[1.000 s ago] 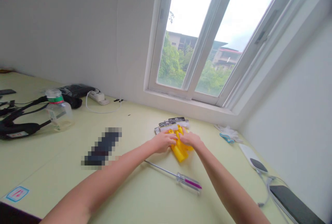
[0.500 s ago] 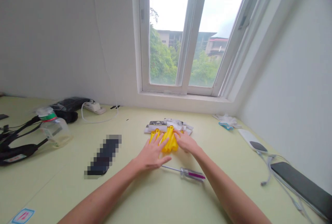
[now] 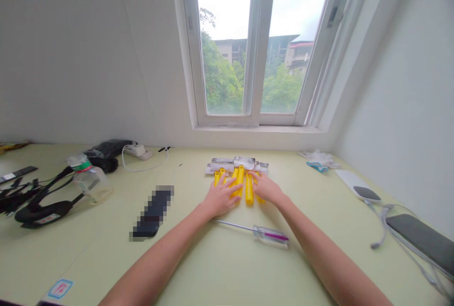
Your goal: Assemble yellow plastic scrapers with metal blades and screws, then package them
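Note:
Several yellow tube-like plastic pieces (image 3: pixel 249 190) with small holes at their far ends lie side by side on the table. My left hand (image 3: pixel 222 198) rests over those on the left, fingers spread and lying across them. At the right end, my right hand (image 3: pixel 266 187) lies on the outermost pieces with its fingers stretched over them, partly hiding them. Flat silver-and-black packets (image 3: pixel 244 162) are lined up just behind the yellow pieces. A screwdriver (image 3: pixel 271 236) with a clear and purple handle lies nearer to me, its shaft pointing toward my left wrist.
Left on the table are a pixelated dark object (image 3: pixel 153 214), a clear bottle (image 3: pixel 91 185), black straps (image 3: pixel 46 211) and a white plug adapter (image 3: pixel 140 151). On the right lie crumpled plastic (image 3: pixel 321 158), a white device (image 3: pixel 356 187), grey cables (image 3: pixel 381 228) and a dark phone-like slab (image 3: pixel 422 240).
The yellow pieces have spread apart, with a gap between the middle and right ones. My right hand has shifted right with the right-hand pieces. The camera view has turned slightly left.

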Motion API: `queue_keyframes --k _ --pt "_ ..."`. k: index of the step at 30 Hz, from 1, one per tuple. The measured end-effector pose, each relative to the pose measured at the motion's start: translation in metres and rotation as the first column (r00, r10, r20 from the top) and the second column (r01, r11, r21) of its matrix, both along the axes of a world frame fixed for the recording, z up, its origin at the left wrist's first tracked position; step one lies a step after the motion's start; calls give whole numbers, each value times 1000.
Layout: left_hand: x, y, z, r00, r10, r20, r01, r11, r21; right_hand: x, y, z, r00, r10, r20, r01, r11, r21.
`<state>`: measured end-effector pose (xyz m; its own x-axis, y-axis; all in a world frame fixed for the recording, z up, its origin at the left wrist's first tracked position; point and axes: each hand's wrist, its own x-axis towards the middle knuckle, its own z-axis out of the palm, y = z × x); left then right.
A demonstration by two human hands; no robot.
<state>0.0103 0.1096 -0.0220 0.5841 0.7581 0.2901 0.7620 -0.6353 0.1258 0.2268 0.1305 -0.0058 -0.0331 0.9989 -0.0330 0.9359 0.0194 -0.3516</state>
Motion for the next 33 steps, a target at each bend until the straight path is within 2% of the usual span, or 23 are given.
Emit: queue_keyframes --k 5,13,20,25,27,29,32,33 --pt "13 16 -3 999 49 -14 -49 999 14 8 10 -7 998 -26 -61 30 997 74" --pt "16 23 -3 999 -11 43 11 1000 5 2 13 -20 986 -79 -145 106 976 192" --pt "9 26 -4 971 -85 222 81 996 28 -3 18 -30 949 -85 -303 180 937 300" --pt "5 31 -4 910 -120 397 94 992 84 4 14 -25 858 -14 -514 209 923 324" --pt "9 31 13 871 -144 469 87 986 140 8 14 -14 792 3 -610 263 901 345" --pt "14 24 47 819 -188 541 85 974 210 9 14 8 718 36 -696 319 871 375" --pt "10 -9 106 719 -309 622 146 943 300 5 -2 62 620 176 -764 317 835 449" --pt "1 -27 116 627 -403 666 258 915 310 4 -16 83 593 243 -767 282 830 482"
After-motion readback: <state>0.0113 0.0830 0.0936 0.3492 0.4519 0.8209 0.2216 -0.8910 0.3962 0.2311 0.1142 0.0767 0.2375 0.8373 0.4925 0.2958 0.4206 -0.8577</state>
